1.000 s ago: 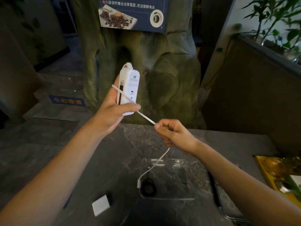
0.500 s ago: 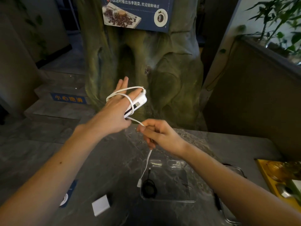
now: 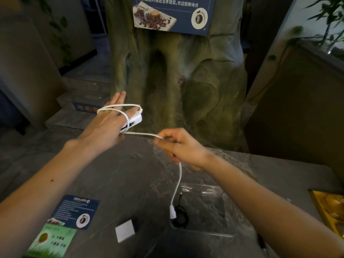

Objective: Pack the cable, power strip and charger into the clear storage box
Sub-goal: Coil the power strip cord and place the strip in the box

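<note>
Power strip (image 3: 134,120), a smooth white plastic block, sits in the left hand (image 3: 106,127), whose fingers are stretched out with the thin white cord (image 3: 119,108) looped round them. Right hand (image 3: 178,146) pinches that cord above the grey stone counter (image 3: 121,175), its plug (image 3: 173,214) dangling over the clear storage box (image 3: 204,211) holding a coiled black cable (image 3: 181,217); a square white charger (image 3: 125,230) lies beside it.

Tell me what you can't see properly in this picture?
- Power strip, head view: mostly hidden behind the left hand.
- Cord: a stretch vanishes inside the right hand.
- Black cable in the clear box: partly covered by the dangling white plug.
- Yellow tray: cut off by the right edge.
</note>
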`<state>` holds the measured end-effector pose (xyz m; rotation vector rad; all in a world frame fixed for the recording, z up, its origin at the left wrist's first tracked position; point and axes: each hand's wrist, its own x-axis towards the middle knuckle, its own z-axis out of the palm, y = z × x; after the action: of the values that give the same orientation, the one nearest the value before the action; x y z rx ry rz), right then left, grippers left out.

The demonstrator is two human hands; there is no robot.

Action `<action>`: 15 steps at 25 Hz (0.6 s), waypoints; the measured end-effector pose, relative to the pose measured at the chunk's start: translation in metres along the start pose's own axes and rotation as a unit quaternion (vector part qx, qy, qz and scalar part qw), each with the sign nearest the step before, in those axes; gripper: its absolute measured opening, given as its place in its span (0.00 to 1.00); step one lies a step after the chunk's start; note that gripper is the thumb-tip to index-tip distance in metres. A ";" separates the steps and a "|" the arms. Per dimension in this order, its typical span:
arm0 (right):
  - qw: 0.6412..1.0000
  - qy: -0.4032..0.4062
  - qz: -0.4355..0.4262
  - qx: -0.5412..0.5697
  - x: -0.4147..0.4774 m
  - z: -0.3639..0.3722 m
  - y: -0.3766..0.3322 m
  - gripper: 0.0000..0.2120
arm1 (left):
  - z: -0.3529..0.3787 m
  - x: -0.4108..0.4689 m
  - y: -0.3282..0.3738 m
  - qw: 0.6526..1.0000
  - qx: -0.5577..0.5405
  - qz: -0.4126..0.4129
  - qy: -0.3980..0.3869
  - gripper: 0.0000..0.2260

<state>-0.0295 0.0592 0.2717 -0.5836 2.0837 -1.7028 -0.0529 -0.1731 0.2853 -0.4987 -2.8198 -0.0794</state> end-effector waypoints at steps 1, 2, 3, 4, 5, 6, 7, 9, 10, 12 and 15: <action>1.000 0.003 -0.009 -0.021 0.001 -0.007 -0.005 0.05 | 0.002 -0.003 -0.004 1.000 -0.004 -0.002 -0.003 0.41; 0.999 0.003 -0.022 -0.050 0.002 -0.014 -0.010 0.06 | 0.005 -0.006 -0.007 1.000 -0.012 0.001 -0.006 0.42; 0.995 0.001 -0.039 -0.087 0.002 -0.020 -0.015 0.06 | 0.009 -0.008 -0.009 1.000 -0.026 0.006 -0.009 0.42; 0.990 0.001 -0.056 -0.130 0.003 -0.025 -0.020 0.08 | 0.014 -0.009 -0.011 0.999 -0.043 0.012 -0.015 0.43; 0.982 0.004 -0.074 -0.171 0.005 -0.030 -0.023 0.09 | 0.018 -0.009 -0.012 0.998 -0.056 0.020 -0.033 0.44; 0.974 0.011 -0.089 -0.207 0.006 -0.034 -0.026 0.09 | 0.022 -0.010 -0.011 0.995 -0.067 0.032 -0.064 0.45; 0.966 0.021 -0.105 -0.234 0.008 -0.038 -0.029 0.10 | 0.024 -0.011 -0.008 0.990 -0.081 0.050 -0.101 0.45; 0.955 0.041 -0.133 -0.262 0.012 -0.045 -0.037 0.09 | 0.025 -0.011 0.005 0.975 -0.122 0.091 -0.160 0.43; 0.953 0.046 -0.142 -0.262 0.013 -0.048 -0.042 0.08 | 0.022 -0.013 0.014 0.967 -0.142 0.107 -0.181 0.42; 0.958 0.051 -0.149 -0.238 0.017 -0.056 -0.047 0.06 | 0.012 -0.017 0.034 0.953 -0.181 0.147 -0.194 0.41; 0.970 0.058 -0.149 -0.183 0.025 -0.067 -0.045 0.11 | -0.009 -0.023 0.065 0.924 -0.259 0.217 -0.179 0.38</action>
<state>-0.0833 0.0930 0.3273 -0.9714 2.5238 -1.5345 -0.0073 -0.1203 0.2882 -1.3682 -2.9302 -0.7217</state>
